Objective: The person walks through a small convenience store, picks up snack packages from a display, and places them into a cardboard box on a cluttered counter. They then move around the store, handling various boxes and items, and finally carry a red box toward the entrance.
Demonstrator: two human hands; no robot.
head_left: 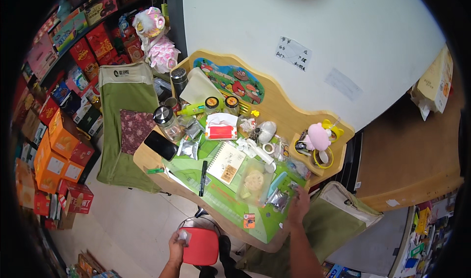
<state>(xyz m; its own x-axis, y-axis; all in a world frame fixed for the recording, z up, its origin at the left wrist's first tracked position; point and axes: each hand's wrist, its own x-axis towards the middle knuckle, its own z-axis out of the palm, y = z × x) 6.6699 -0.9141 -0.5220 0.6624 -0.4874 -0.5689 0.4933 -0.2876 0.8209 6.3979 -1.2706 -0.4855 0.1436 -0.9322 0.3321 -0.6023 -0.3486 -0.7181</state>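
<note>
A small pale object is pinched in the left hand above the red stool, while the right hand, fingers curled, is pressed beside a foil packet on the green mat; gathering seems underway, and a firm grasp of the packet appears needed next.

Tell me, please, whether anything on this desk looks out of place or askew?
Yes: the black phone overhangs the desk's left edge, so it could slip off. Silver foil packets lie scattered, and another sits beside the right hand.
</note>
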